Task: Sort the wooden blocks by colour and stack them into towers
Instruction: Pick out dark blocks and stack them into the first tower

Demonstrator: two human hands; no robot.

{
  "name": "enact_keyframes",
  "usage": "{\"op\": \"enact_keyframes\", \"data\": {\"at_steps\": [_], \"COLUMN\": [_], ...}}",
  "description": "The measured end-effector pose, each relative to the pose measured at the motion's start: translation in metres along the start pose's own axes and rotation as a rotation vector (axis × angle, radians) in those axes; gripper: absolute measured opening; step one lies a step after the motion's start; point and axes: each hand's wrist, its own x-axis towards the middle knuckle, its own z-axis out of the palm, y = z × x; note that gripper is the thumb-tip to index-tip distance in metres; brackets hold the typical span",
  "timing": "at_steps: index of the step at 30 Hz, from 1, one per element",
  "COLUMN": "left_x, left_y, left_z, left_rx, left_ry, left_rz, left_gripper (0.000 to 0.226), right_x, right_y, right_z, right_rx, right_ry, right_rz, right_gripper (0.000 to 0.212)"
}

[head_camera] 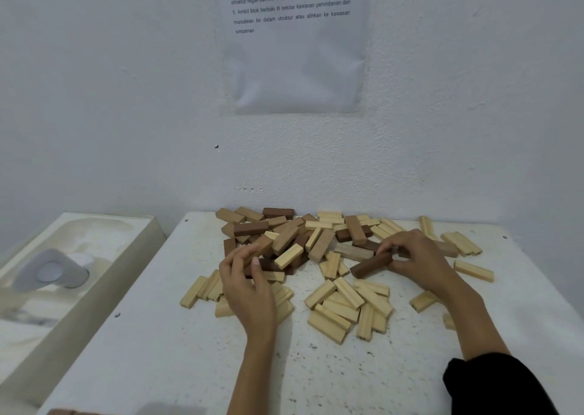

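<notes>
Blocks (286, 240) lie jumbled on the table (158, 351); we see no towers yet.
Our right hand (417, 256) pinches a dark block (371, 266); our left hand (246, 278) curls among them, hold unclear.

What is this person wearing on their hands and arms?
Both the left hand and the right hand are bare: no gloves, rings or watch show. A black sleeve covers the right arm above the forearm; the left forearm is bare as far as it shows.
</notes>
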Motion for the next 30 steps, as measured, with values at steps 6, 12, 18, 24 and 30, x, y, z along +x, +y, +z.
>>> {"op": "enact_keyframes", "data": {"at_steps": [6,12,18,24,30], "left_x": [0.0,0.0,0.0,0.0,0.001], "left_y": [0.0,-0.002,-0.004,-0.006,-0.006], "left_z": [0.001,0.002,0.002,0.003,0.005], "left_rx": [-0.023,-0.026,-0.017,-0.015,-0.008], "left_ry": [0.0,-0.002,-0.038,-0.029,-0.021], "left_rz": [-0.009,-0.007,0.005,0.006,0.006], "left_gripper": [0.023,0.022,0.025,0.026,0.025], "right_x": [0.0,-0.002,-0.004,0.004,0.018], "right_y": [0.001,0.0,-0.008,-0.009,-0.014], "right_z": [0.003,-0.001,-0.008,0.004,0.043], "right_rx": [0.113,0.232,0.326,0.278,-0.212], "right_ry": [0.109,0.138,0.154,0.096,-0.025], "right_rz": [-0.006,-0.004,0.017,-0.029,-0.067], "right_gripper": [0.051,0.038,0.018,0.045,0.056]}}
